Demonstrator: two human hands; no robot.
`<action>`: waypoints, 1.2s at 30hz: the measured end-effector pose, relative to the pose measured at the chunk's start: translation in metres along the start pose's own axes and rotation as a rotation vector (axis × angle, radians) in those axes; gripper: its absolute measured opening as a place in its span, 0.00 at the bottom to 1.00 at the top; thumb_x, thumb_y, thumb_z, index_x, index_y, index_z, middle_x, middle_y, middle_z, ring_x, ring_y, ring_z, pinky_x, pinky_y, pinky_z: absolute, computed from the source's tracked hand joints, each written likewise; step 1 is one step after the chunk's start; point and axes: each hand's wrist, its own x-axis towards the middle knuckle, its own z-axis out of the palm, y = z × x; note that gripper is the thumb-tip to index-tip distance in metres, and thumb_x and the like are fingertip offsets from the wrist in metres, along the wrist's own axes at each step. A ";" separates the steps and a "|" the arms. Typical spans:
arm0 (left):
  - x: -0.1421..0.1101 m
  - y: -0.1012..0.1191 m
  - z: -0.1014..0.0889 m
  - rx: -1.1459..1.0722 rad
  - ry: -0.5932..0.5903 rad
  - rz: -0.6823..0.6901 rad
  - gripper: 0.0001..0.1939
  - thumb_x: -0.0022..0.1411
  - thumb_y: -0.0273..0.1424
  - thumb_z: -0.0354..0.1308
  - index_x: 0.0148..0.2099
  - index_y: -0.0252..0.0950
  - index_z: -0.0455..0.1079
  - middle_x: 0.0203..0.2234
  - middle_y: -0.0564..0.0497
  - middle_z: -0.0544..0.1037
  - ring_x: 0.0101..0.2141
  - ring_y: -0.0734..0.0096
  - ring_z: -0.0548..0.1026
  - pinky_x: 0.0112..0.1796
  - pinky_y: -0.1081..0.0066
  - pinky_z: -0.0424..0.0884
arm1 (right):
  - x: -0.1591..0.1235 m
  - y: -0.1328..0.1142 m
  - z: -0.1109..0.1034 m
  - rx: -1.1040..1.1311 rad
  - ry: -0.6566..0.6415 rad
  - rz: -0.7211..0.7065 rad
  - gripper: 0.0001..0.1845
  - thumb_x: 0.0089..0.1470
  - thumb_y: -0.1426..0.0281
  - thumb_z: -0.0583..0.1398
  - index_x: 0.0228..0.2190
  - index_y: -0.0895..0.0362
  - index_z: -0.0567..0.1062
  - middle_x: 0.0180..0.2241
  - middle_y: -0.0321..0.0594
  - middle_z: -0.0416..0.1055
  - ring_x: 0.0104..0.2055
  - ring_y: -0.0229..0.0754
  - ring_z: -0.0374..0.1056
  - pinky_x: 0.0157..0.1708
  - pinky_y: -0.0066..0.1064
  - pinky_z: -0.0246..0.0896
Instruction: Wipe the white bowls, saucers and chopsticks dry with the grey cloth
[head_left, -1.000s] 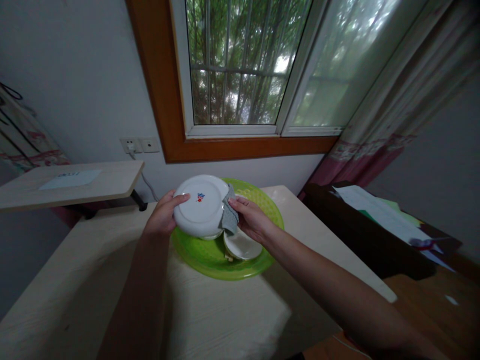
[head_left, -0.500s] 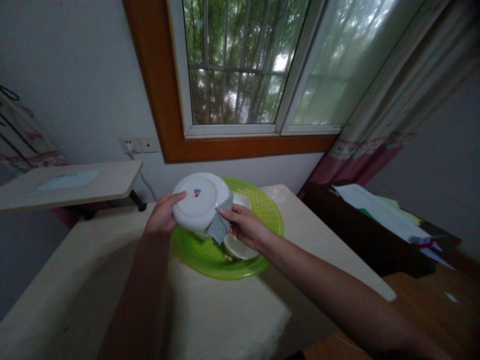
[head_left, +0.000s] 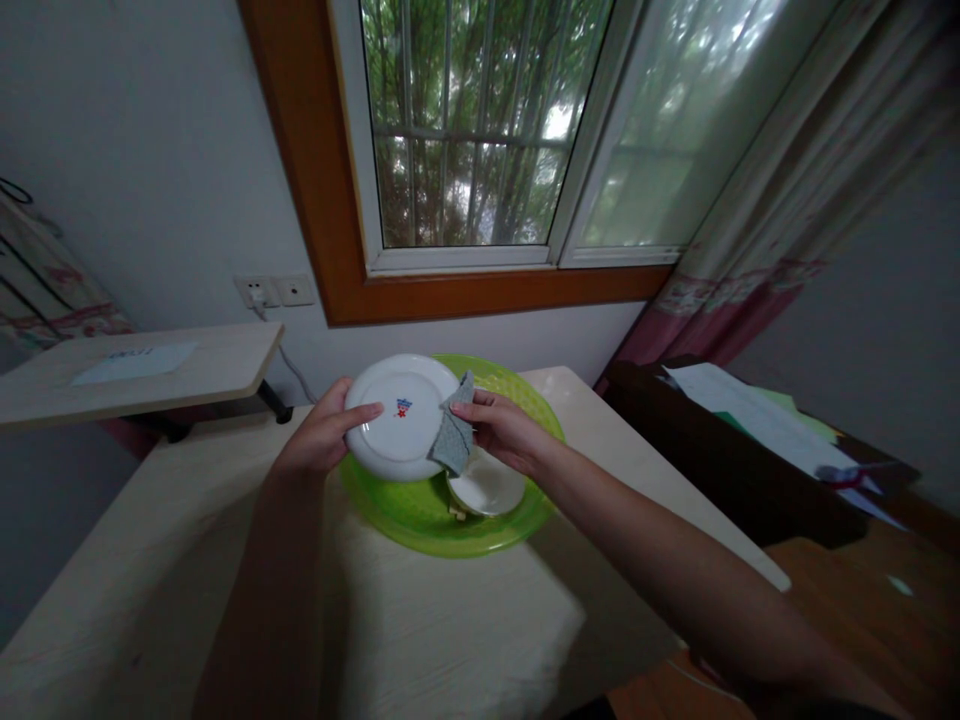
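A white plate (head_left: 397,440) is held up with its underside toward me, showing a small blue and red mark. My left hand (head_left: 326,425) grips its left edge, the thumb lying across the underside. My right hand (head_left: 504,425) pinches a grey cloth (head_left: 453,440) against the plate's right rim. Beneath them a round green basin (head_left: 450,540) stands on the table. In it, below my right hand, lies a white bowl (head_left: 487,488), with a small pale piece (head_left: 457,511) by its edge. The plate and hands hide much of the basin's inside.
The pale wooden table (head_left: 450,630) carries a raised shelf (head_left: 142,370) at the left with a paper label. A wall socket (head_left: 274,291) with a plugged cord is behind. Papers (head_left: 757,420) lie on a dark surface to the right. A window is above the table.
The plate has shifted slightly down and to the right. My right hand has moved a little right and up along the rim with the cloth, whose fold has changed.
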 end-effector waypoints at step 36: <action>0.012 -0.010 0.013 -0.245 0.055 -0.019 0.26 0.52 0.27 0.70 0.53 0.24 0.73 0.42 0.35 0.83 0.41 0.51 0.82 0.43 0.61 0.79 | -0.002 0.022 0.007 0.027 -0.122 0.018 0.23 0.45 0.67 0.75 0.43 0.59 0.78 0.42 0.42 0.79 0.40 0.38 0.75 0.46 0.28 0.72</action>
